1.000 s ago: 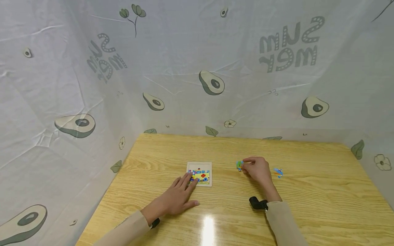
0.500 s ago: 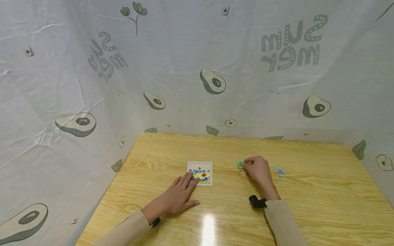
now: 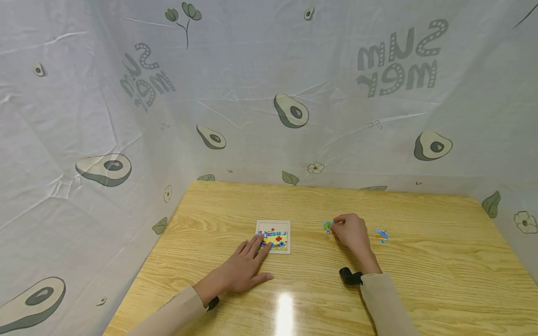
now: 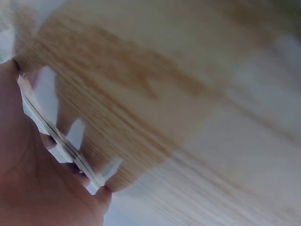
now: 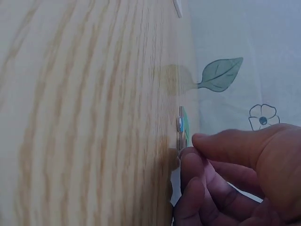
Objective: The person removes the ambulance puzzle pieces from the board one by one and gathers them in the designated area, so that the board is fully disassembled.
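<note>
In the head view a white-framed puzzle board (image 3: 273,224) lies left of the table's middle, its lower part filled with a yellow ambulance picture. My left hand (image 3: 241,270) rests its straight fingers over the board's lower left, hiding some of the picture. To the right, a green and blue puzzle piece (image 3: 327,226) is pinched at its right side by the thumb and fingers of my right hand (image 3: 353,232). The right wrist view shows this piece (image 5: 182,127) edge-on, low over or on the table; I cannot tell which. Another blue and orange piece (image 3: 381,235) lies right of that hand.
The wooden table (image 3: 302,280) bears a bright glare at the front. A pale printed curtain (image 3: 252,84) closes off the back and sides. Each wrist carries a black camera mount, the right one (image 3: 350,276) more visible.
The view has shifted very slightly. Both hands and the pieces stay nearly where they were, the right hand still pinching the green and blue piece.
</note>
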Demonstrator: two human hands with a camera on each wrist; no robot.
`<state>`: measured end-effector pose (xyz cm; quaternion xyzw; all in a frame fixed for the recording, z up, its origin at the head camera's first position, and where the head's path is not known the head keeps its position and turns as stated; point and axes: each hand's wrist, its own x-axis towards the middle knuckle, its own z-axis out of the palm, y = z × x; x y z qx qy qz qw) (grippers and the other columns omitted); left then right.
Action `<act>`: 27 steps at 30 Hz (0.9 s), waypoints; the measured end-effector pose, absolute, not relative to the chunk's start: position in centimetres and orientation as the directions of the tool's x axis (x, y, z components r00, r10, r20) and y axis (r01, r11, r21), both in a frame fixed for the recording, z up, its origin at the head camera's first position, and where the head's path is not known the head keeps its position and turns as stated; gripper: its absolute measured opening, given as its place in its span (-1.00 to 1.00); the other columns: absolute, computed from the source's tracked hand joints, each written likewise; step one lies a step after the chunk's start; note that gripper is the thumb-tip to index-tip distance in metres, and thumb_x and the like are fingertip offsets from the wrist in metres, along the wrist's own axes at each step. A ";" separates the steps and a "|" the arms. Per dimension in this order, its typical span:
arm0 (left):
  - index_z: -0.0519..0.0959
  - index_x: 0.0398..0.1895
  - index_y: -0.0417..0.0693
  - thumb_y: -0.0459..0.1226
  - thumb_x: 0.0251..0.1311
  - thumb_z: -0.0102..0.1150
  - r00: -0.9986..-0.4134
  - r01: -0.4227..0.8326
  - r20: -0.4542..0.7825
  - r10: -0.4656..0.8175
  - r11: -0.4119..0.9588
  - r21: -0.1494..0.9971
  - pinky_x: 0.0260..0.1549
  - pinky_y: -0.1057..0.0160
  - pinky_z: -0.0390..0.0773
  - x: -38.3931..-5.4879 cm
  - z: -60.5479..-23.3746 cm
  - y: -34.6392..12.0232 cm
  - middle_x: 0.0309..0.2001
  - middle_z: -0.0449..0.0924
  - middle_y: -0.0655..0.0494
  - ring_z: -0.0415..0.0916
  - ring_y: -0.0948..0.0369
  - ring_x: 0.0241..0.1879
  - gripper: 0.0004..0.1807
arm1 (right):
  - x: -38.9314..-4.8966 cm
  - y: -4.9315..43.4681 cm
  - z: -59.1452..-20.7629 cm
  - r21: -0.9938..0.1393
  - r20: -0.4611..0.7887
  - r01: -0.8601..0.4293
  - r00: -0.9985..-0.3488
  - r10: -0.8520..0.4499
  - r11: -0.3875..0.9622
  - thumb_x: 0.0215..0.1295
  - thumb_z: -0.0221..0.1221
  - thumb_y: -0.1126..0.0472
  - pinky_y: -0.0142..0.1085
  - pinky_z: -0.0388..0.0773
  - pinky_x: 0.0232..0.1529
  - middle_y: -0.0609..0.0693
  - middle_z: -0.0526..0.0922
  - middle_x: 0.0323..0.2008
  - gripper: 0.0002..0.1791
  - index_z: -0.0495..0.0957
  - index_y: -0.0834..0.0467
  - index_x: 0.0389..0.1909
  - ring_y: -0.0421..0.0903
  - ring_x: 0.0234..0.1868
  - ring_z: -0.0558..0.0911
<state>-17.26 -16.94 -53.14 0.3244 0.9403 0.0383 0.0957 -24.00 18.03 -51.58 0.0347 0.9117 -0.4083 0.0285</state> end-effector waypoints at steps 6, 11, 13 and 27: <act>-0.09 0.75 0.04 0.35 0.56 -0.32 -0.771 0.598 -0.171 0.613 0.790 0.137 0.65 -0.18 0.07 -17.3 -53.1 -16.9 0.74 -0.24 -0.21 -0.21 -0.11 0.74 -0.08 | -23.9 17.8 -51.5 -0.728 -0.081 0.071 -0.997 0.017 0.682 0.38 0.32 0.19 -0.30 0.56 -0.44 0.34 0.77 -0.01 -0.55 0.67 0.37 0.17 -0.03 -0.30 0.72; -0.10 0.75 0.05 0.34 0.56 -0.30 -0.772 0.591 -0.183 0.609 0.793 0.147 0.65 -0.18 0.05 -17.3 -53.0 -16.9 0.74 -0.26 -0.20 -0.23 -0.10 0.74 -0.08 | -23.9 17.7 -51.5 -0.713 -0.083 0.070 -0.996 0.015 0.697 0.37 0.35 0.21 -0.28 0.57 -0.45 0.36 0.77 -0.03 -0.59 0.69 0.39 0.13 0.03 -0.30 0.73; -0.10 0.75 0.05 0.34 0.56 -0.29 -0.772 0.590 -0.183 0.609 0.793 0.151 0.65 -0.18 0.05 -17.2 -53.0 -16.8 0.74 -0.26 -0.20 -0.23 -0.10 0.74 -0.08 | -23.9 17.6 -51.4 -0.709 -0.080 0.066 -0.997 0.013 0.702 0.36 0.36 0.22 -0.25 0.60 -0.43 0.37 0.77 -0.02 -0.60 0.69 0.38 0.12 0.06 -0.27 0.74; -0.09 0.75 0.04 0.34 0.56 -0.30 -0.772 0.594 -0.179 0.610 0.792 0.141 0.65 -0.18 0.05 -17.2 -52.9 -16.8 0.74 -0.24 -0.21 -0.22 -0.10 0.74 -0.08 | -24.1 17.6 -51.3 -0.696 -0.077 0.054 -0.997 0.000 0.716 0.37 0.35 0.20 -0.18 0.64 -0.37 0.35 0.77 -0.07 -0.54 0.65 0.38 0.19 0.13 -0.23 0.75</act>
